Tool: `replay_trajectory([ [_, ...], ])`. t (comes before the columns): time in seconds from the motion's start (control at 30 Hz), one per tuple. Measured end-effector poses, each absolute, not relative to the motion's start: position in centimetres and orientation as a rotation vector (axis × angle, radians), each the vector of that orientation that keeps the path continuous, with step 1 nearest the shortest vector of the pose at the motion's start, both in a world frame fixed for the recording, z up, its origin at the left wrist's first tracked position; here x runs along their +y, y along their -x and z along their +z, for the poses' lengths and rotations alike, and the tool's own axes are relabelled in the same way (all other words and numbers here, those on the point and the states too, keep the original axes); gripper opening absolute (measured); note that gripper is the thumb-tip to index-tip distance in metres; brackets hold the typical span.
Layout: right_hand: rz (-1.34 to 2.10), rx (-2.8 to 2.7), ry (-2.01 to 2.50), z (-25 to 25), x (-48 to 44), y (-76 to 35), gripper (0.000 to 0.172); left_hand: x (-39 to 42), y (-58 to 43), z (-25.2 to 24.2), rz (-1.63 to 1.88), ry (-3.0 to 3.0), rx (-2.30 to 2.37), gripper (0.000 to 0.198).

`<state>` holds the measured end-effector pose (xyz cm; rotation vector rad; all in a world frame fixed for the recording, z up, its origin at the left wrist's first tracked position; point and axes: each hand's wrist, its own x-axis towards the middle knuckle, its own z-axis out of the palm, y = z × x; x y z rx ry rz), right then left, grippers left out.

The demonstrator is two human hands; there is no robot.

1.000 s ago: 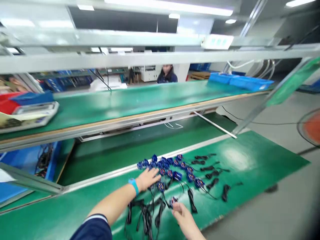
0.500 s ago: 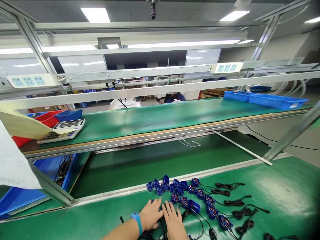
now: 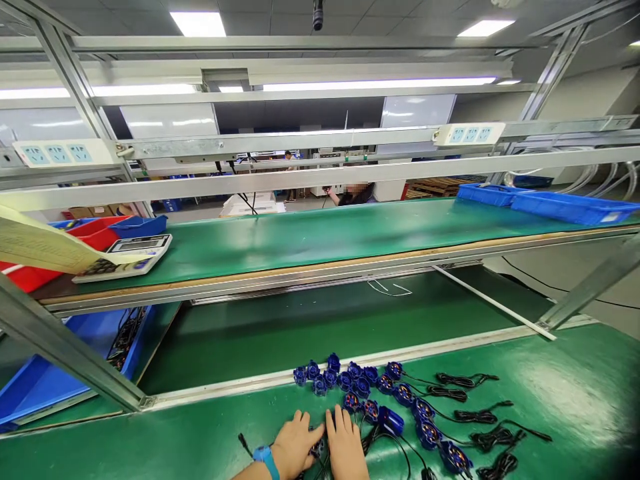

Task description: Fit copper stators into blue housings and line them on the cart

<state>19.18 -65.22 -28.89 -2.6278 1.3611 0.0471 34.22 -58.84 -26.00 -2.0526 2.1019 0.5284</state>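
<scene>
Slid lower in view since before: left hand (image 3: 294, 448) and right hand (image 3: 347, 449), fingers flat, grasping nothing, pressing blue parts (image 3: 360, 390); best sorted gently, keeping black cables (image 3: 470, 417) untangled.

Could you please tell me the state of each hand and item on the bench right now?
left hand: flat on the blue parts, fingers spread.
right hand: flat beside it, touching.
blue parts: clustered on the green mat.
black cables: coiled, bundled.
calculator: lying flat on the shelf.
</scene>
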Motion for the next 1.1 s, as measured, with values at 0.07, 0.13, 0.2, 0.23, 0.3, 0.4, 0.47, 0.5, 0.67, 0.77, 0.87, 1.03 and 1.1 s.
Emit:
replay_trajectory([
  [0.07,0.021,1.41,2.65,-29.0,-65.3,-19.4,0.071,-58.8,-34.4,-26.2,0.557,2.054,2.072,0.076],
  [0.13,0.023,1.467,2.657,-29.3,-65.3,-19.6,0.072,-58.5,-34.7,-26.1,0.585,2.094,2.013,0.067],
  [0.2,0.049,1.484,2.672,-29.6,-65.3,-19.8,0.071,-57.6,-35.3,-25.8,0.609,2.178,1.958,0.061],
  [0.23,0.057,1.472,2.682,-29.6,-65.3,-19.8,0.07,-57.0,-35.7,-25.6,0.619,2.231,1.932,0.06],
  [0.3,0.057,1.454,2.686,-29.8,-65.4,-20.0,0.067,-55.5,-37.0,-25.1,0.638,2.338,1.886,0.063],
  [0.4,0.037,1.463,2.655,-29.8,-65.7,-20.3,0.064,-52.7,-39.5,-24.5,0.641,2.477,1.801,0.076],
  [0.47,0.028,1.448,2.632,-29.7,-66.0,-20.5,0.063,-50.6,-41.2,-24.2,0.589,2.594,1.743,0.084],
  [0.5,0.019,1.426,2.625,-29.5,-66.1,-20.6,0.063,-49.6,-42.1,-23.9,0.539,2.668,1.738,0.084],
  [0.67,-0.169,1.217,2.627,-26.0,-65.0,-20.8,0.071,-44.9,-44.7,-20.2,0.053,3.04,2.039,0.058],
  [0.77,-0.447,1.03,2.631,-22.4,-63.2,-20.4,0.069,-43.5,-44.9,-15.6,-0.317,3.094,2.174,0.046],
  [0.87,-0.88,0.834,2.591,-18.6,-61.7,-19.5,0.061,-44.0,-44.5,-10.7,-0.579,3.036,2.253,0.043],
  [1.03,-1.501,0.685,2.394,-13.0,-60.9,-15.6,0.054,-47.6,-42.6,-4.5,-0.819,2.862,2.519,0.049],
  [1.1,-1.632,0.717,2.317,-11.3,-60.9,-12.9,0.054,-49.5,-41.2,-2.9,-0.891,2.768,2.673,0.054],
])
